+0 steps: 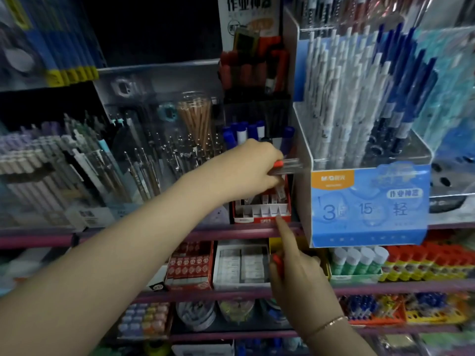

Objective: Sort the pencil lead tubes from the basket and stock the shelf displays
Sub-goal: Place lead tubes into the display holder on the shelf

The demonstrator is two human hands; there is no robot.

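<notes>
My left hand reaches over a small red display box on the shelf and grips a bundle of clear pencil lead tubes with red caps, held level above the box. The box holds rows of upright lead tubes behind white dividers. My right hand is lower, its index finger stretched up to touch the box's front edge, while the curled fingers hold a red-capped tube against the palm. The basket is out of view.
A large blue-and-white pen display stands right beside the red box. Clear pen holders fill the shelf to the left. Below the pink shelf rail sit eraser boxes, a red box and glue sticks.
</notes>
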